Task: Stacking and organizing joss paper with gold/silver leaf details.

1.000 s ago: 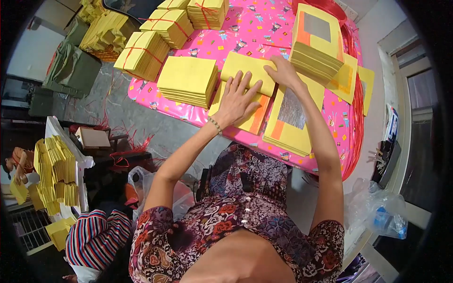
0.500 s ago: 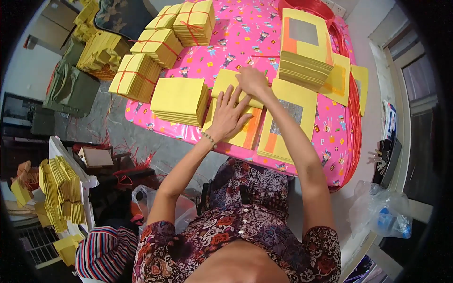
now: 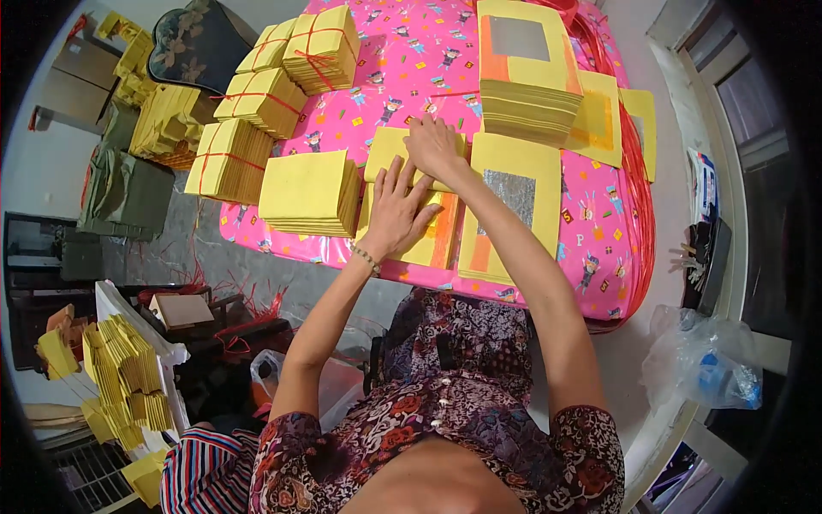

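A yellow paper sheet (image 3: pixel 432 248) with an orange band lies at the table's near edge, its far part folded over as a plain yellow flap (image 3: pixel 386 147). My left hand (image 3: pixel 398 214) rests on the sheet's left side with fingers spread, the fingertips at the flap's edge. Farther up, my right hand (image 3: pixel 435 150) presses on the flap, fingers laid along it; it grasps nothing that I can see. Just left is a stack of folded yellow papers (image 3: pixel 304 188). On the right lies a flat pile of yellow sheets (image 3: pixel 505 163) with silver patches and orange bands.
Bundles tied with red string (image 3: pixel 227 158) line the table's left side. A tall stack of sheets (image 3: pixel 531 107) stands at the far right, beside long red strings (image 3: pixel 634 231). A pink patterned cover (image 3: pixel 402 86) lies over the table. A plastic bag (image 3: pixel 706 360) is at right.
The view has shifted slightly. My right hand's fingers now lie flatter and point farther away along the flap. My left hand stays spread on the sheet.
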Demonstrator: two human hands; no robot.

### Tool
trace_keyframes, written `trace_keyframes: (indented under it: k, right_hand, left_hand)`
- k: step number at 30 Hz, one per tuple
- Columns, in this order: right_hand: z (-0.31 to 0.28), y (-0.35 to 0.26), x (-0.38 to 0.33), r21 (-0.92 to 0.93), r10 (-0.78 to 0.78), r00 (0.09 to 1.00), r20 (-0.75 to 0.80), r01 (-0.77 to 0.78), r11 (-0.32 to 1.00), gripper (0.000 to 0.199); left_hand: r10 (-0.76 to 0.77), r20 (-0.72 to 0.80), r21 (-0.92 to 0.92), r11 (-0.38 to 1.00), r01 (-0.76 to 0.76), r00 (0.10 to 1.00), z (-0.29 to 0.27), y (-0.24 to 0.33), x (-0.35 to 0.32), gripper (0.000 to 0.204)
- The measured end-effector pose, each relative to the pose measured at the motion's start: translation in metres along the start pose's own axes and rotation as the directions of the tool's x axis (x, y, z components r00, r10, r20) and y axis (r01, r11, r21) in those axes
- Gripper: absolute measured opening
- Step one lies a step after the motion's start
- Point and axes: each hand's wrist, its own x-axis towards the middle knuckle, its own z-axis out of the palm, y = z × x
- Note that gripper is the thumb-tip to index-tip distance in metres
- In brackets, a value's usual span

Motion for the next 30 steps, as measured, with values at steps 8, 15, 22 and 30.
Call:
trace_keyframes:
  k: [8, 15, 22, 30]
  right_hand:
    - [0.004, 0.003, 0.001, -0.010, -0.003, 1.000, 0.015, 0.003, 1.000, 0.038]
    - [0.008, 0.003, 0.002, -0.011, 0.000, 1.000, 0.006, 0.000, 1.000, 0.040]
    - [0.011, 0.003, -0.001, -0.027, -0.006, 0.999, -0.033, 0.005, 1.000, 0.040]
    - [0.014, 0.003, -0.001, -0.043, -0.015, 0.998, -0.060, 0.012, 0.999, 0.039]
  left_hand:
    - [-0.012, -0.005, -0.021, 1.000, 0.012, 1.000, 0.002, 0.000, 0.000, 0.056]
    - [-0.021, 0.014, -0.056, 0.998, 0.022, 1.000, -0.003, 0.001, 0.002, 0.057]
    - [0.004, 0.053, -0.018, 1.000, -0.003, 0.999, -0.002, -0.004, 0.000, 0.061]
    - [-0.004, 0.088, -0.043, 0.999, 0.008, 0.996, -0.003, -0.004, 0.000, 0.064]
